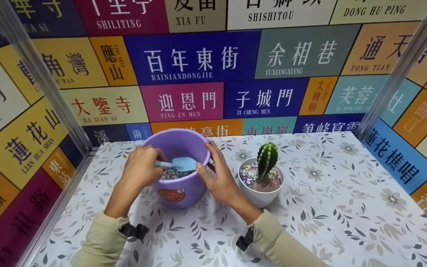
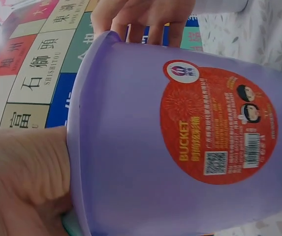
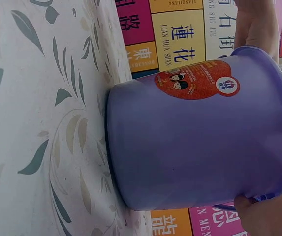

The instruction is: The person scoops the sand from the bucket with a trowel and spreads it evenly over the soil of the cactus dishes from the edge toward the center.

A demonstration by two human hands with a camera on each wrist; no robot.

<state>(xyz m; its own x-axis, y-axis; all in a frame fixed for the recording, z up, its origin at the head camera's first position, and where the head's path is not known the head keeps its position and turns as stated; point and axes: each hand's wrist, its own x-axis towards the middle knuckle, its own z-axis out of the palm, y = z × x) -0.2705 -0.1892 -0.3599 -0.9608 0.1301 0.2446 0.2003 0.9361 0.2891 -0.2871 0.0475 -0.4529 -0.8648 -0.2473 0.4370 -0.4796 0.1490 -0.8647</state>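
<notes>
A purple bucket [image 1: 184, 189] with a red-orange round label [image 2: 217, 123] stands on the table, with small grey gravel [image 1: 174, 173] inside. My left hand [image 1: 143, 165] reaches over the near-left rim and grips the handle of a light blue toy shovel [image 1: 185, 164], whose blade lies above the gravel. At the other side of the bucket, my right hand [image 1: 217, 174] holds the rim, thumb at the near edge and fingers along the outside. In the right wrist view the bucket wall [image 3: 195, 142] fills the middle, its base on the tablecloth.
Right of the bucket, close to the right forearm, a white pot [image 1: 260, 196] holds a green cactus [image 1: 267, 161] among multicoloured pebbles [image 1: 248, 172]. A leaf-patterned cloth [image 1: 332, 207] covers the table. Panels with printed signs [image 1: 193, 57] and metal posts [image 1: 46, 74] enclose the back and sides.
</notes>
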